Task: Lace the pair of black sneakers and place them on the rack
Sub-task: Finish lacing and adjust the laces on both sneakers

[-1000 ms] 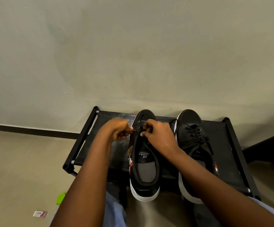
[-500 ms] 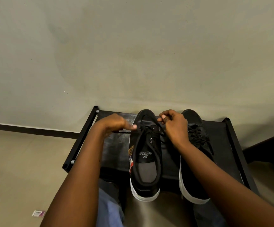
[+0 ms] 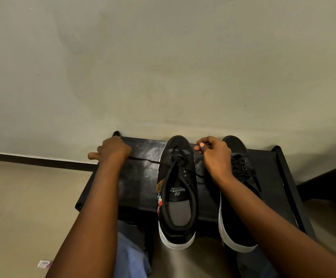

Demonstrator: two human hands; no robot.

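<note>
Head view: lacing the left sneaker [image 3: 176, 189] on the rack [image 3: 287, 177].
Left hand [image 3: 111, 148] and right hand [image 3: 215, 155] each pinch a lace [image 3: 145, 159] end, pulled apart.

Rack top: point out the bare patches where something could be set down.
One bare patch lies on the rack between its left rail and the left sneaker, though the lace held taut by the left hand crosses its far part. A narrower strip runs between the right sneaker and the right rail. Between the sneakers it is crowded.
</note>
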